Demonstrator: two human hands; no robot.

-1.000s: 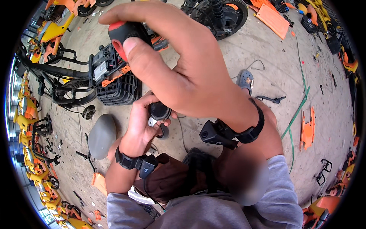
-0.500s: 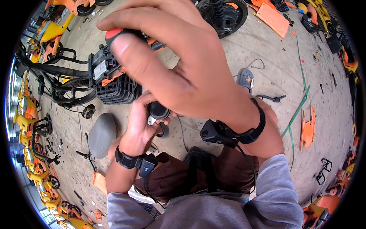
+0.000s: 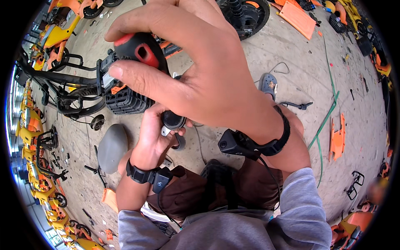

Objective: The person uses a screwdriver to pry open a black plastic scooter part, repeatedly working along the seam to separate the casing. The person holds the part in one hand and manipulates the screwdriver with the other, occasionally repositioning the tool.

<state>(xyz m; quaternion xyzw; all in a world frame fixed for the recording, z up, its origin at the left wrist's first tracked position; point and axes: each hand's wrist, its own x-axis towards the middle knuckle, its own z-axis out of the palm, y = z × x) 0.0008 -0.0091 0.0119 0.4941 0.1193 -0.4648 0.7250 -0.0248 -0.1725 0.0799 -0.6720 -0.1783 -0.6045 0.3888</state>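
Note:
Close to the camera, my right hand [image 3: 212,75] has its fingers curled round the black and red handle of a screwdriver [image 3: 139,46]. Its thumb lies along the lower side of the handle, and a hole shows in the handle's end. The screwdriver's shaft and tip are hidden. Below it, my left hand [image 3: 151,131] grips a round black part [image 3: 171,121] with a small silver metal tab [image 3: 165,131]. My right hand covers some of that part, so I cannot tell whether the screwdriver touches it.
A stripped scooter frame [image 3: 62,77] with a black crate-like part [image 3: 127,100] stands ahead to the left. A grey seat [image 3: 112,148] lies on the concrete floor by my left arm. Orange panels [image 3: 337,137] and a green strap [image 3: 327,121] lie to the right. Yellow scooters [image 3: 37,166] line the left side.
My right thumb has shifted down off the handle's end, showing more of the screwdriver. My left hand and the round part stay nearly still.

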